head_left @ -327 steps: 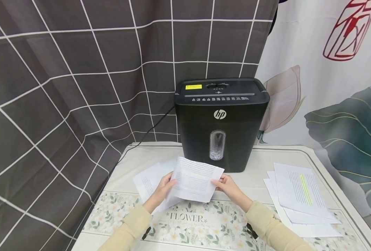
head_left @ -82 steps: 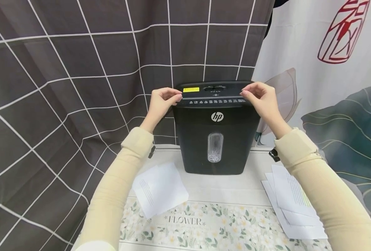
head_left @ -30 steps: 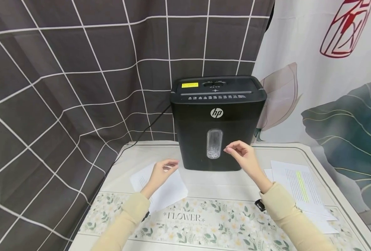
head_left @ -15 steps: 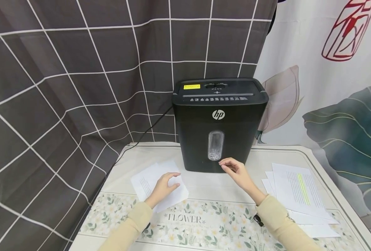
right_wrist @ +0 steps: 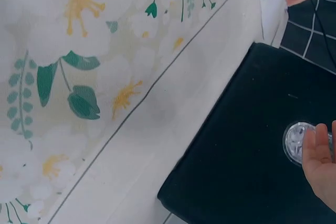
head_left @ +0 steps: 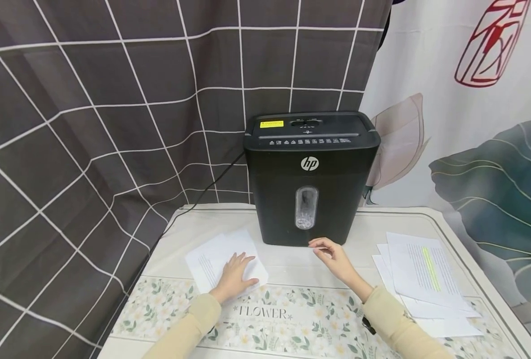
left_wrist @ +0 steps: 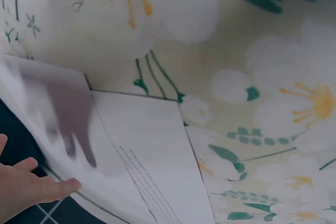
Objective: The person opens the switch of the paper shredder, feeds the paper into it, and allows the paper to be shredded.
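Observation:
My left hand (head_left: 235, 276) is spread palm down over the white printed sheets (head_left: 207, 262) at the table's left. In the left wrist view its fingers (left_wrist: 52, 188) and a hand-shaped shadow show above the sheets (left_wrist: 152, 156); contact cannot be told. My right hand (head_left: 336, 260), fingers loosely bent and holding nothing, hovers before the lower front of the black HP paper shredder (head_left: 333, 194). The right wrist view shows that hand (right_wrist: 320, 166) in front of the shredder's clear window (right_wrist: 295, 141). Through the window (head_left: 306, 207), shredded bits show at the bottom.
Several printed sheets (head_left: 449, 284), the top one with a yellow highlighted stripe, lie at the table's right. A black power cord (head_left: 211, 187) runs left from the shredder. A dark checked curtain (head_left: 157, 124) hangs behind and to the left. A floral strip (head_left: 292, 324) crosses the table (head_left: 288, 267).
Earlier both hands held a printed sheet, then stood at the shredder's top; that sheet is out of sight. Both hands have come down, and the left has spread over the left sheets.

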Motion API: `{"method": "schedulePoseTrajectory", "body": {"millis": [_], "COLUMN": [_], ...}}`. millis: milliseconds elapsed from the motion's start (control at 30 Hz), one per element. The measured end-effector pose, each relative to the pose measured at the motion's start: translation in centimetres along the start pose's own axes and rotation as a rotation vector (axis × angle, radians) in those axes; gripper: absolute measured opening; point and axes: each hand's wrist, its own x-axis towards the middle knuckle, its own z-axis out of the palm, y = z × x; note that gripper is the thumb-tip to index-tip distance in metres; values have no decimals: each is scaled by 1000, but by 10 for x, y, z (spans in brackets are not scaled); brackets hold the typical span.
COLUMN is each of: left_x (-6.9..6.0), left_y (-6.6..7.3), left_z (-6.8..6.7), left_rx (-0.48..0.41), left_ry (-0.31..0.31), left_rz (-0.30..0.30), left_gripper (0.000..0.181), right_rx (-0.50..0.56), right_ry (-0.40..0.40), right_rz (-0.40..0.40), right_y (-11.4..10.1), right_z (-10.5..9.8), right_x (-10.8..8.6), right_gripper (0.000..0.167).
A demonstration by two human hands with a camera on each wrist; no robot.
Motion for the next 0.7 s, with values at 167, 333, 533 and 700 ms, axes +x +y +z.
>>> {"method": "schedulePoseTrajectory", "body": {"millis": [167,333,533,700], "left_x": [-3,-3,-1,-1], "left_y": [-3,-6,-8,-7], "left_z": [4,7,9,9], "left_rx": [4,35,37,34], "left_ry": [-99,-192,-208,-226], "left_rz": [-77,-135,-159,-182], "left_gripper": [83,105,111,106], "right_rx": [15,22,4,-11], "right_ry": [-28,-40,-47,-35], "right_rz": [-8,0,6,23], "right_y": [3,5,5,-3], "right_z": [2,1,-1,-2], "right_x": [0,0,1,-1], "right_gripper": [11,11,12,12]}}
